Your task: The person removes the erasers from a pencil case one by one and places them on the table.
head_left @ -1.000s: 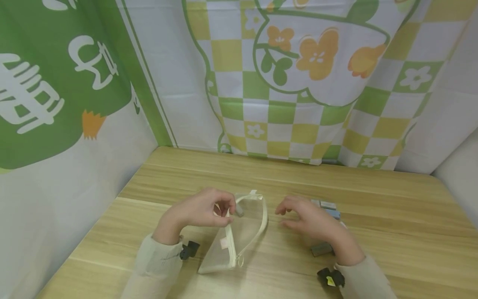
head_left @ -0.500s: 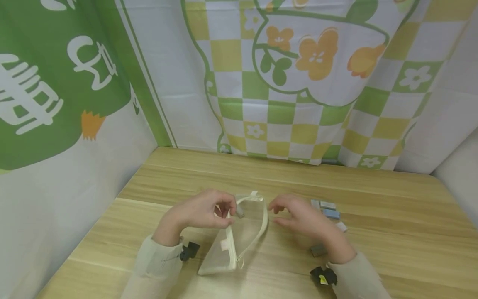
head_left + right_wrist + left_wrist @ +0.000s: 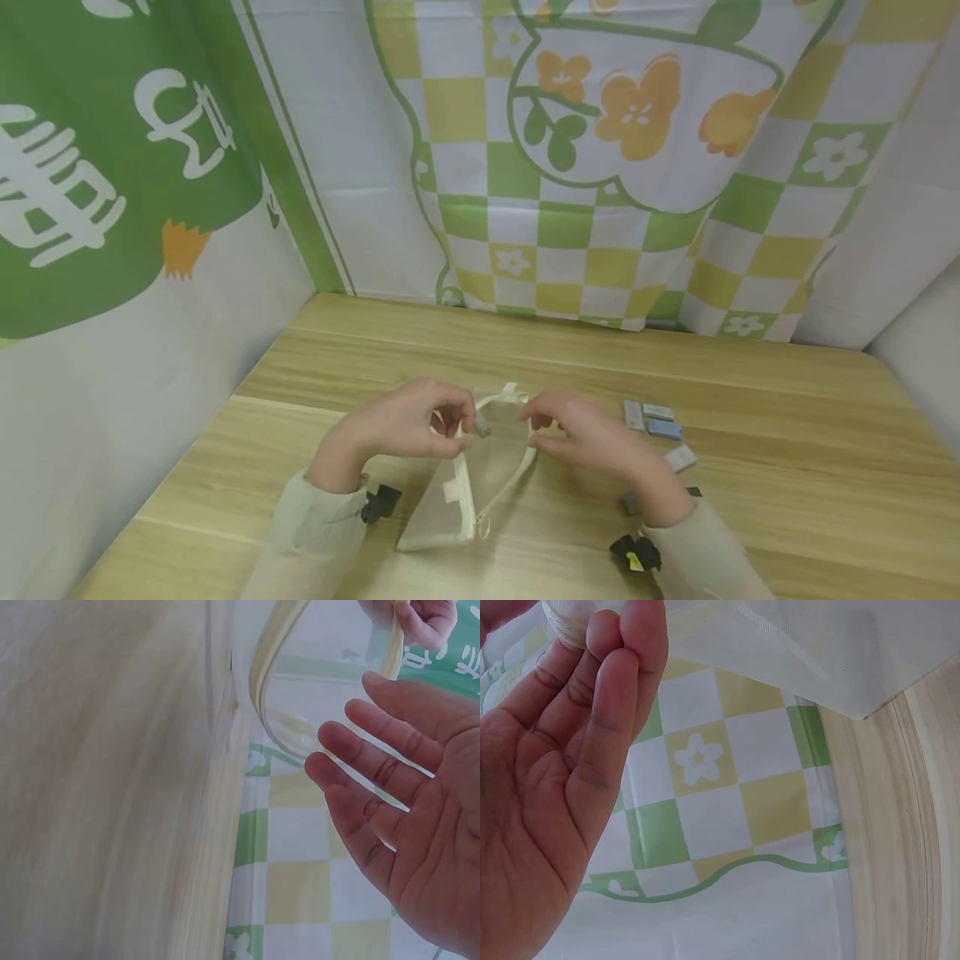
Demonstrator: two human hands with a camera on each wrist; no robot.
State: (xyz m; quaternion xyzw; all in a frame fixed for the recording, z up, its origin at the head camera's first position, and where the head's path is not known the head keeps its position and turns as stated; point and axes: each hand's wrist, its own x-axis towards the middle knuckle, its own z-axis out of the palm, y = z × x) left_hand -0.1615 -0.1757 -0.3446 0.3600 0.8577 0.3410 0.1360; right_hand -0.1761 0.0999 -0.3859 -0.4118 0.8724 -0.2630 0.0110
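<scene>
A see-through mesh zip pouch (image 3: pixel 437 525) with cream edging stands on the table, its mouth spread wide. My left hand (image 3: pixel 408 418) pinches the left side of its rim between thumb and fingers; the left wrist view shows the mesh (image 3: pixel 802 656) hanging beyond the curled fingers. Inside the pouch, near the far end, is a small grey block (image 3: pixel 482 426). My right hand (image 3: pixel 592 437) is at the rim's right side. In the right wrist view, its fingers (image 3: pixel 379 765) are loosely bent and apart from the thumb, close to the zip edge (image 3: pixel 271 656), holding nothing.
Right of the pouch lie several small blocks: a blue one (image 3: pixel 665 429), light grey ones (image 3: pixel 633 414) and a whitish one (image 3: pixel 681 457). A dark piece (image 3: pixel 628 502) is partly hidden by my right wrist. A patterned curtain (image 3: pixel 562 250) hangs behind the wooden table (image 3: pixel 787 417).
My right hand has moved left to the pouch's rim, uncovering more of the small blocks. My left hand and the pouch have stayed in place.
</scene>
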